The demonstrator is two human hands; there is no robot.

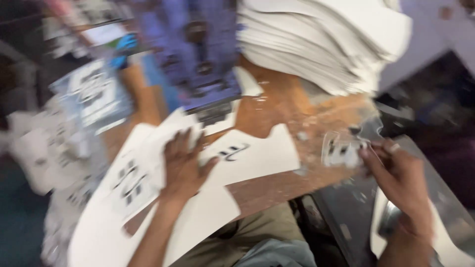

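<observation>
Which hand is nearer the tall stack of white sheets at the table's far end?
Right hand, though both are well short of the white stack: it sits below the stack's right side; left hand lies lower left.

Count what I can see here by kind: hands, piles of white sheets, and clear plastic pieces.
Hands: 2, the left hand flat on a white sheet, the right hand pinching a clear plastic piece
Tall white stack: 1
Clear plastic piece: 1
Total: 4

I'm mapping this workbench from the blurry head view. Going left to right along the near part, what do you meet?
Printed white sheets → left hand flat on them → white cut sheet with a dark mark → bare wooden table → small clear printed piece → right hand holding it.
</observation>
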